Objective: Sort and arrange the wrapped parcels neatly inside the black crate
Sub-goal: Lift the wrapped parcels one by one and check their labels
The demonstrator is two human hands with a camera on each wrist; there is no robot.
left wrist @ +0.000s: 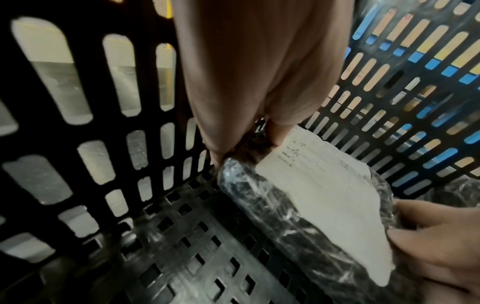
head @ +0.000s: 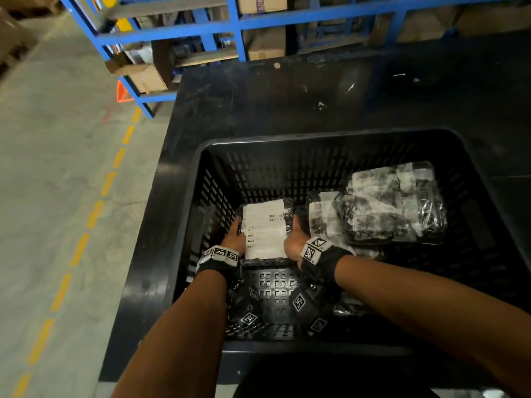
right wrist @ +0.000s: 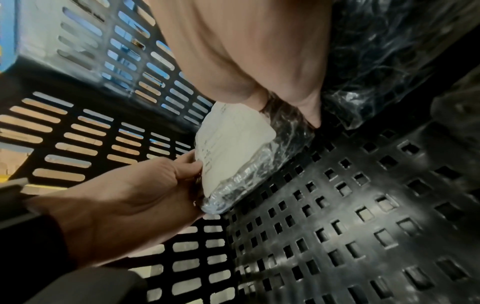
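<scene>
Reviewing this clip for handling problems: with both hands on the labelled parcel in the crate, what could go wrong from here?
The left hand and right hand grip the labelled parcel only by its slick wrapped edges, so it might slip. The pile of parcels beside it looks uneven and could slide over. Knuckles sit close to the black crate wall.

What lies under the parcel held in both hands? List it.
The perforated crate floor shows beside and in front of the parcel. The patch directly beneath it is covered.
</scene>
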